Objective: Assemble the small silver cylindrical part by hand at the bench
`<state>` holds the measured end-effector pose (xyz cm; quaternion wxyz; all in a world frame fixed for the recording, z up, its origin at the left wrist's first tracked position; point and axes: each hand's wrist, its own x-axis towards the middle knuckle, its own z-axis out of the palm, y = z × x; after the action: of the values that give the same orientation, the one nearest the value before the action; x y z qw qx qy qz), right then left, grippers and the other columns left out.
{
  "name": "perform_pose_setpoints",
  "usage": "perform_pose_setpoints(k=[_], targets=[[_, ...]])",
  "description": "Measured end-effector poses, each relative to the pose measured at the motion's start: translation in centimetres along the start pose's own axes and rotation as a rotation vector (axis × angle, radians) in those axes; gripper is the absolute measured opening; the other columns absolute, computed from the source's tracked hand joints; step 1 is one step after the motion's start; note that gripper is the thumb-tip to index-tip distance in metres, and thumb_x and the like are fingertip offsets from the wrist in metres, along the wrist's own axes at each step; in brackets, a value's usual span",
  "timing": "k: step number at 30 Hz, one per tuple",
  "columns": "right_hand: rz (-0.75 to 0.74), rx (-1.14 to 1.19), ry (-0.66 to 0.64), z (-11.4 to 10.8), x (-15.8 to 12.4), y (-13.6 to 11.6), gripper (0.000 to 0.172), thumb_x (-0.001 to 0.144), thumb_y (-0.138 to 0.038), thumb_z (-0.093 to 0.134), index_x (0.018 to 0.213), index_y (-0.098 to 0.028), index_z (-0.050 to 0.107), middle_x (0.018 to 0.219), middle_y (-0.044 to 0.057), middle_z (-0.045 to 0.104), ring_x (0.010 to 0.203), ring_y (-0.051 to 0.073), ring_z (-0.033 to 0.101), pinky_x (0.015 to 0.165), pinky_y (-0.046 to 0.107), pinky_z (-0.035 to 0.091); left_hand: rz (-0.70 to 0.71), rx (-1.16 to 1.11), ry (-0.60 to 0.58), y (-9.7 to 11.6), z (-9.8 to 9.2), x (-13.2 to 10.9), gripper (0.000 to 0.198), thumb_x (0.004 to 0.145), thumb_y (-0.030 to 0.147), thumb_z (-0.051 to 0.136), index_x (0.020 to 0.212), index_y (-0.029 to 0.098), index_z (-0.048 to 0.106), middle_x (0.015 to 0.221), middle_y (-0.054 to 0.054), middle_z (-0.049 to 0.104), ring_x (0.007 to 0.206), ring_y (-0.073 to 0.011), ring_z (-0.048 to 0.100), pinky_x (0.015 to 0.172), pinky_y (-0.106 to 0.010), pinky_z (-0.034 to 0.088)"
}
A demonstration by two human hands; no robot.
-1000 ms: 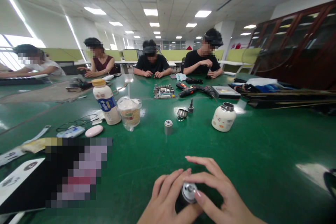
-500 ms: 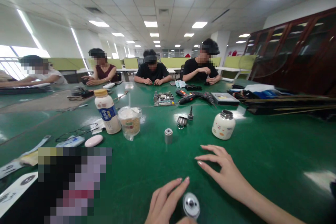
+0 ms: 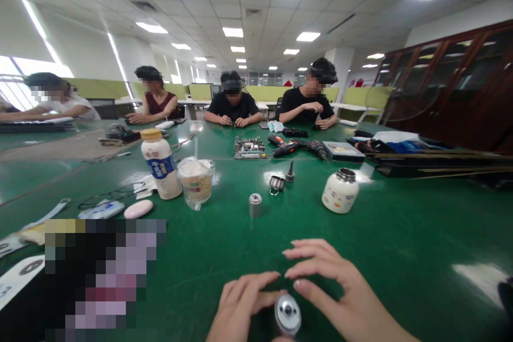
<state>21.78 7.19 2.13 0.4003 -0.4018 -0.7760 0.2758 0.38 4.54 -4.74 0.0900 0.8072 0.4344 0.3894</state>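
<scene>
A small silver electric motor (image 3: 287,314), round with a shaft hub and two holes in its end face, is near the bottom edge of the head view. My left hand (image 3: 244,307) curls round it, fingers behind and thumb partly cut off below. Just right of the motor, my right hand (image 3: 332,283) hovers with fingers apart and bent, holding nothing. Farther forward on the green table a second silver motor (image 3: 255,206) stands upright. Beyond that lie a steel bottle cap with a ring (image 3: 277,184) and a dark drill chuck-like piece (image 3: 289,172).
A cream bottle without its lid (image 3: 340,192) stands at right. Two cordless drills (image 3: 294,148) and a circuit board (image 3: 250,148) lie farther back. At left are a milk-tea bottle (image 3: 160,165), a plastic cup (image 3: 196,181) and a pink oval case (image 3: 138,209). Several people sit opposite.
My right hand has moved left and toward me, closer to the motor in my left hand. The left hand and its motor have shifted slightly left in view.
</scene>
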Motion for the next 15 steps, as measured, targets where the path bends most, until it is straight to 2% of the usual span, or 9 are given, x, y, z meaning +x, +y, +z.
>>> perform_pose_setpoints(k=[3,7,9,11,13,15], targets=[[-0.100,0.007,-0.080,0.7,-0.8,-1.2,0.014,0.086,-0.027,0.072,0.095,-0.035,0.078,0.107,0.004,0.077,0.109,0.030,0.064,0.095,0.051,0.049,0.076,0.005,-0.057,0.1,-1.0,0.3,0.067,0.077,0.058,0.075,0.131,0.027,0.050,0.110,-0.003,0.076,0.101,-0.0232,0.070,0.084,-0.031,0.056],[-0.072,0.007,-0.105,1.1,-1.0,-1.2,0.018,0.085,-0.024,0.073,0.099,-0.035,0.077,0.107,0.003,0.077,0.105,0.027,0.066,0.092,0.048,0.051,0.102,0.006,-0.090,0.1,-1.8,0.6,0.065,0.076,0.052,0.079,0.129,0.026,0.052,0.112,-0.003,0.075,0.100,-0.0222,0.070,0.083,-0.030,0.058],[-0.047,0.011,-0.107,1.2,-1.0,-1.1,0.015,0.085,-0.026,0.073,0.096,-0.034,0.077,0.106,0.004,0.076,0.103,0.027,0.066,0.090,0.046,0.050,0.085,0.001,-0.085,0.3,-1.9,0.7,0.065,0.074,0.050,0.081,0.127,0.026,0.054,0.112,-0.003,0.074,0.101,-0.0225,0.070,0.084,-0.031,0.058],[-0.011,0.016,-0.082,1.4,-1.1,-0.9,0.003,0.081,-0.029,0.077,0.083,-0.028,0.075,0.101,0.004,0.076,0.097,0.026,0.067,0.087,0.045,0.050,0.078,-0.003,-0.096,0.4,-1.8,0.7,0.062,0.073,0.048,0.083,0.125,0.028,0.055,0.112,-0.002,0.074,0.102,-0.0230,0.069,0.085,-0.032,0.058],[0.034,0.036,-0.019,1.5,-1.3,-0.6,0.021,0.080,-0.035,0.077,0.068,-0.023,0.065,0.093,0.004,0.074,0.091,0.025,0.067,0.083,0.042,0.050,0.073,-0.012,-0.109,0.6,-1.8,0.7,0.063,0.073,0.045,0.083,0.126,0.028,0.054,0.111,-0.002,0.075,0.104,-0.0240,0.069,0.087,-0.035,0.058],[0.085,0.096,0.035,1.6,-1.5,-0.2,0.030,0.088,-0.041,0.066,0.067,-0.022,0.057,0.087,0.004,0.070,0.086,0.024,0.066,0.081,0.038,0.051,0.043,-0.034,-0.082,0.9,-1.8,0.6,0.069,0.072,0.044,0.085,0.130,0.026,0.052,0.113,-0.005,0.075,0.106,-0.0256,0.068,0.089,-0.036,0.057]])
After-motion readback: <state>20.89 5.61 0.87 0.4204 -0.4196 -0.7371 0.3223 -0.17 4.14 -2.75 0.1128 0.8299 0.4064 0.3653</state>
